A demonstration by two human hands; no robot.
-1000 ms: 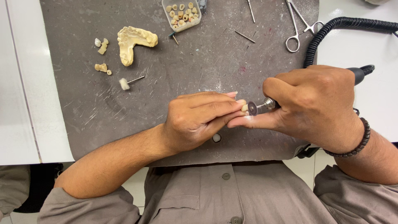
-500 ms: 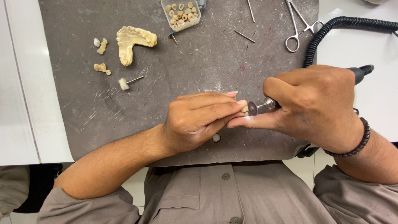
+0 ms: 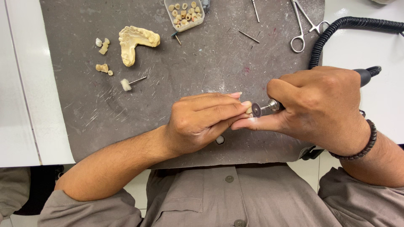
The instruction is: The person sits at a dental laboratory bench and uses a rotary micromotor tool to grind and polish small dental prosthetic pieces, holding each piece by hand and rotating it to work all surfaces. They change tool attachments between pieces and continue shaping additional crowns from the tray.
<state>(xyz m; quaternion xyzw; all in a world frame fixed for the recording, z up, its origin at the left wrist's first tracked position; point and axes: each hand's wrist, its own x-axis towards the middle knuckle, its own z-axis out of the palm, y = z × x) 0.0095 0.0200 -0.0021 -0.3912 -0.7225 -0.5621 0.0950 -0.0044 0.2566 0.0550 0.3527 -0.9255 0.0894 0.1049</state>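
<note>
My left hand (image 3: 202,122) pinches a small pale tooth-shaped piece (image 3: 249,110) between its fingertips, above the grey work mat (image 3: 176,84). My right hand (image 3: 320,105) grips a black rotary handpiece (image 3: 365,75) whose metal tip carries a small dark disc (image 3: 256,110). The disc sits against the pale piece. My right thumb lies under my left fingertips. A black coiled cable (image 3: 336,29) runs from the handpiece to the upper right.
A yellowish dental plaster cast (image 3: 134,42) and loose tooth pieces (image 3: 102,46) lie at the mat's upper left. A clear tray of small tooth pieces (image 3: 184,12), a felt-tipped bur (image 3: 131,83), thin metal burs (image 3: 248,36) and metal forceps (image 3: 305,27) lie along the top.
</note>
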